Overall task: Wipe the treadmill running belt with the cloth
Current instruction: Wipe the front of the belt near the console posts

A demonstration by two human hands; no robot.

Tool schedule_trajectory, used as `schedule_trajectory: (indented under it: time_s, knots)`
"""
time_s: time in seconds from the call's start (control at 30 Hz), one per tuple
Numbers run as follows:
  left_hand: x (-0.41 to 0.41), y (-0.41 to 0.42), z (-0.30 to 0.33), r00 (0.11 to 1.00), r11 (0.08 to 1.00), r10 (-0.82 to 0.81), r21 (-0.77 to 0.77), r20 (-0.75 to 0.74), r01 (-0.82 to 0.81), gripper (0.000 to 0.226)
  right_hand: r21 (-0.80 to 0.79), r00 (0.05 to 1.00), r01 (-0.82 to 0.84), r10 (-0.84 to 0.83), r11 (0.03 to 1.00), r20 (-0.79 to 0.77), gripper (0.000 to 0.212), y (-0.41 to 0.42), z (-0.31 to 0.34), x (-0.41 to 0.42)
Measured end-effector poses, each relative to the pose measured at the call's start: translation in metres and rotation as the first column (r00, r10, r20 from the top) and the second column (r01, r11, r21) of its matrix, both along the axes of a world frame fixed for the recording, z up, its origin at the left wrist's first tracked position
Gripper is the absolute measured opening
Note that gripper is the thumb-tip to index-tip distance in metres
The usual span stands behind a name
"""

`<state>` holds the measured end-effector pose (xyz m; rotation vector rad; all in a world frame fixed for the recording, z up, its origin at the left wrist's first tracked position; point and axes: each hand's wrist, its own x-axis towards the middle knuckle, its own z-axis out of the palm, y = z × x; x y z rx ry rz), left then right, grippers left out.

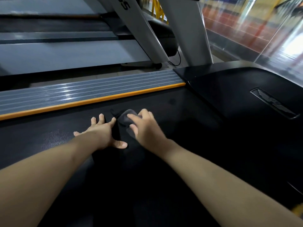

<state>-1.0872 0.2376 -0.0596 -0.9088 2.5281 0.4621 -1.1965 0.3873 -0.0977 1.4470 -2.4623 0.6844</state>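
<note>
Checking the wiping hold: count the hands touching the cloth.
1. The right hand presses the cloth onto the belt; the left hand lies flat beside it, apart.

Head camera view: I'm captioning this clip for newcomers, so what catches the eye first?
Two bare forearms reach to mid-frame over the black running belt, the right hand pressing a dark cloth, the left hand spread flat beside it. Beyond them an orange strip edges the ribbed grey side rail.
</note>
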Motion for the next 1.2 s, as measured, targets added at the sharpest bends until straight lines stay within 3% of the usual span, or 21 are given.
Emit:
schedule_trajectory:
  time_s: [0.1,0.2,0.27,0.37,0.47,0.57,0.67,0.7,0.77,0.83,0.9,0.97,1.07,1.13,1.2]
  knots:
    - [0.000,-0.001,0.000,1.000,1.000,-0.004,-0.009,0.012,0.004,0.129,0.010,0.975,0.207,-0.205,0.978,-0.088,0.035,0.045,0.001,-0.082]
    - [0.000,0.000,0.000,1.000,1.000,-0.023,-0.017,0.008,0.023,0.128,0.077,0.829,0.559,-0.554,0.826,-0.080,0.036,0.113,0.010,-0.169]
    - [0.000,0.000,0.000,1.000,0.999,-0.024,-0.022,0.011,0.024,0.128,0.108,0.769,0.639,-0.636,0.762,-0.060,0.034,0.134,0.010,-0.188]
    - [0.001,0.001,0.004,1.000,1.000,-0.017,-0.017,0.016,0.017,0.127,0.098,0.783,0.621,-0.610,0.777,-0.120,0.039,0.106,0.002,-0.146]
    - [0.000,0.002,0.003,1.000,1.000,-0.011,-0.015,-0.001,0.010,0.126,-0.021,0.902,0.427,-0.427,0.904,-0.068,0.034,0.048,-0.010,-0.060]
    - [0.007,0.003,0.004,0.999,1.000,-0.013,-0.027,-0.034,0.012,0.124,-0.024,0.980,0.198,-0.197,0.980,0.020,0.035,0.001,-0.004,0.030]
    - [0.015,0.007,0.006,0.997,0.998,-0.028,-0.051,-0.077,0.024,0.117,0.025,0.995,0.100,-0.099,0.995,-0.015,0.035,0.016,0.002,0.016]
    - [0.019,0.011,0.008,0.994,0.998,-0.036,-0.061,-0.105,0.030,0.113,0.044,0.989,0.133,-0.129,0.990,-0.074,0.034,0.032,0.000,-0.008]
    - [0.030,0.021,0.012,0.983,0.995,-0.060,-0.088,-0.173,0.046,0.103,0.030,0.924,0.367,-0.361,0.930,-0.123,0.034,0.071,0.002,-0.064]
    - [0.043,0.031,0.012,0.975,0.995,-0.062,-0.093,-0.213,0.043,0.103,0.066,0.804,0.593,-0.594,0.802,-0.010,0.035,0.104,0.010,-0.100]
    - [0.056,0.038,0.008,0.985,0.996,-0.066,-0.069,-0.160,0.055,0.115,0.074,0.736,0.672,-0.676,0.737,0.049,0.037,0.103,0.012,-0.098]
    - [0.062,0.043,0.001,0.991,0.996,-0.084,-0.052,-0.106,0.079,0.121,0.042,0.801,0.598,-0.598,0.800,-0.008,0.039,0.071,0.006,-0.060]
    - [0.062,0.045,-0.003,0.992,0.998,-0.059,-0.035,-0.110,0.055,0.119,0.014,0.962,0.273,-0.273,0.962,-0.020,0.030,0.016,-0.006,0.030]
    - [0.061,0.046,-0.002,0.993,0.999,-0.047,-0.021,-0.104,0.045,0.119,0.045,0.996,0.079,-0.081,0.996,0.032,0.031,0.003,0.001,0.063]
    - [0.061,0.046,-0.001,0.995,0.999,-0.046,-0.015,-0.091,0.045,0.118,0.043,1.000,0.002,-0.003,0.999,0.006,0.034,0.017,0.007,0.051]
